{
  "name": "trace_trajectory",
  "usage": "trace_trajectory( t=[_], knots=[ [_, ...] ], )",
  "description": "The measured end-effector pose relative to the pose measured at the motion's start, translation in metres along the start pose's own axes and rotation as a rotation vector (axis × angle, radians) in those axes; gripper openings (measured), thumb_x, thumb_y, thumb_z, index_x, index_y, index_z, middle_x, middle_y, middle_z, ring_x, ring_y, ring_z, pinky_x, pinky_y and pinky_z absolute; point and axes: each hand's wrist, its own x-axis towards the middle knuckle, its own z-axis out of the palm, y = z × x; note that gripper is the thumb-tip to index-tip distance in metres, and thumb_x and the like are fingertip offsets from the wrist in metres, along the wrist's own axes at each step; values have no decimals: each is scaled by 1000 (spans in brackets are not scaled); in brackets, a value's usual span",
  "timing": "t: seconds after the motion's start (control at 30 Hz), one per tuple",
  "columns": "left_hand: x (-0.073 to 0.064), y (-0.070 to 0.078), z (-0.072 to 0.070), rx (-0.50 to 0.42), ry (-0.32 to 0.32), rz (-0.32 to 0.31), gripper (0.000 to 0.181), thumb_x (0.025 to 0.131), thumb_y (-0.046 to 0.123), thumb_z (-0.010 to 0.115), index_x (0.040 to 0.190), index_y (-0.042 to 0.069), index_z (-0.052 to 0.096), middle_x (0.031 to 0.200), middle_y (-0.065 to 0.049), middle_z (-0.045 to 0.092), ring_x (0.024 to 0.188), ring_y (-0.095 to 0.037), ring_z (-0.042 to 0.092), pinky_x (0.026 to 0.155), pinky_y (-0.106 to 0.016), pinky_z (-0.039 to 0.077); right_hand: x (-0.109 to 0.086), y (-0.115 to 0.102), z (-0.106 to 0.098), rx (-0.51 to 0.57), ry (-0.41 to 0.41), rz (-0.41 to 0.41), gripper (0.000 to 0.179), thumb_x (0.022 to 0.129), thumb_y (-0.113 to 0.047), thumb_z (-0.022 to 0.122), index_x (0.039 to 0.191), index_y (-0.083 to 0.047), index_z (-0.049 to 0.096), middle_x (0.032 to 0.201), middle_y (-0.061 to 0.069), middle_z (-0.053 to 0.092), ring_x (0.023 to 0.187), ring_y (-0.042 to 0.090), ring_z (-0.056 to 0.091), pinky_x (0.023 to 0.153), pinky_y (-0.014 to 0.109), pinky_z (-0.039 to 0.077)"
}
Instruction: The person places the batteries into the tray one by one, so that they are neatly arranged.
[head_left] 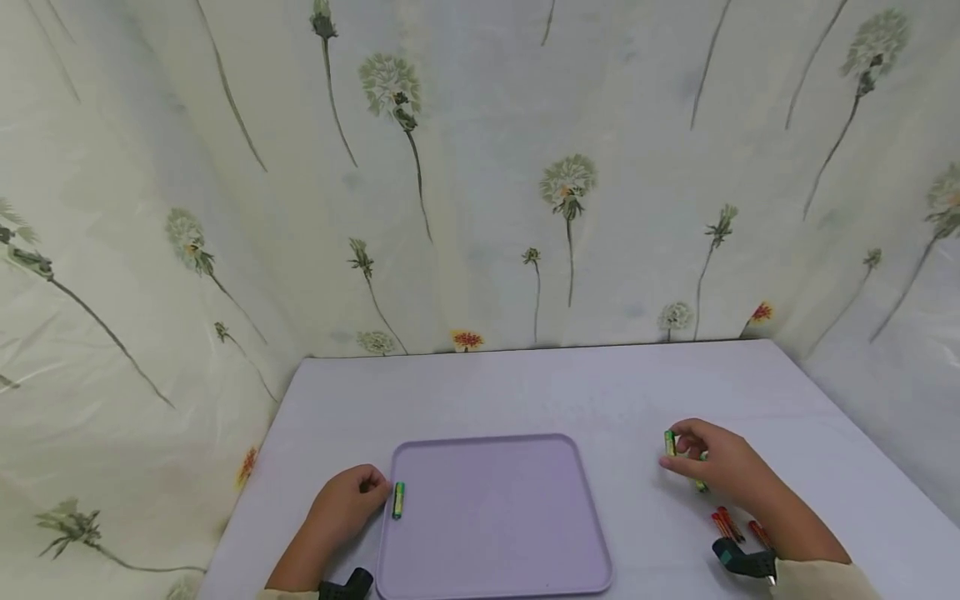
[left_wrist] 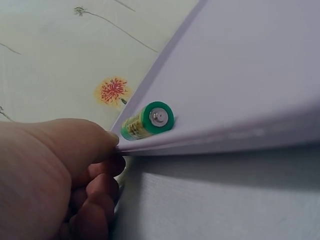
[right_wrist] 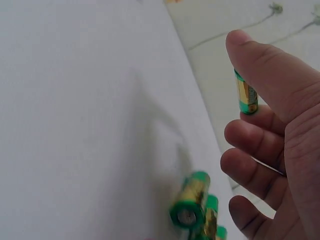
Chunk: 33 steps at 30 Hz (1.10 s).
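My left hand (head_left: 348,504) pinches the left rim of the light purple tray (head_left: 498,517), thumb on top and fingers curled below, as the left wrist view shows. Just inside that rim lies a green and gold battery (head_left: 398,501), its metal end visible in the left wrist view (left_wrist: 159,117). Over the table's right side, my right hand (head_left: 723,462) holds another green battery (right_wrist: 247,95) between thumb and fingers, above the tabletop. Several more green batteries (right_wrist: 192,200) lie close together below that hand, partly hidden by it in the head view.
Several red batteries (head_left: 727,523) lie near my right wrist, partly covered by the wrist camera (head_left: 742,560). The white table (head_left: 480,396) ends at a floral-printed sheet (head_left: 480,183) along the back, and similar sheeting stands on both sides.
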Motion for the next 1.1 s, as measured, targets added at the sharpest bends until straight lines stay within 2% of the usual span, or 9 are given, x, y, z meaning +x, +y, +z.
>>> trace_trajectory(
  t=[0.33, 0.53, 0.77, 0.93, 1.1],
  knots=[
    [0, 2, 1, -4, 0, 16, 16, 97, 32, 73, 85, 23, 66, 80, 7, 59, 78, -13, 53, 72, -34, 40, 12, -23, 21, 39, -6, -52, 58, 87, -46, 84, 125, -7, 65, 101, -2, 65, 93, 16, 60, 73, 32, 49],
    [0, 1, 0, 7, 9, 27, 16, 96, 34, 72, 85, 23, 66, 79, 7, 57, 79, -13, 52, 72, -34, 40, 21, -35, 24, 21, -6, -90, 55, 86, -44, 86, 123, -8, 66, 98, -3, 65, 91, 15, 60, 73, 32, 49],
    [-1, 1, -3, 4, 9, 20, 16, 96, 32, 72, 85, 23, 66, 81, 7, 58, 80, -13, 53, 73, -34, 41, 31, -48, 32, 41, -50, -140, 55, 87, -44, 84, 125, -9, 66, 99, -4, 65, 92, 14, 60, 73, 32, 48],
    [-1, 3, -2, -5, 3, 29, 16, 96, 33, 73, 85, 23, 66, 81, 7, 59, 80, -13, 53, 73, -34, 41, 35, -57, 33, 24, -40, -177, 53, 88, -44, 84, 126, -12, 66, 100, -5, 65, 93, 14, 60, 73, 32, 49],
    [-1, 6, -5, -14, -1, 5, 16, 96, 31, 73, 84, 22, 67, 80, 7, 60, 76, -13, 52, 70, -33, 41, 39, -71, 36, 36, -45, -208, 53, 88, -45, 84, 127, -14, 66, 102, -6, 66, 94, 14, 59, 74, 33, 50]
  ],
)
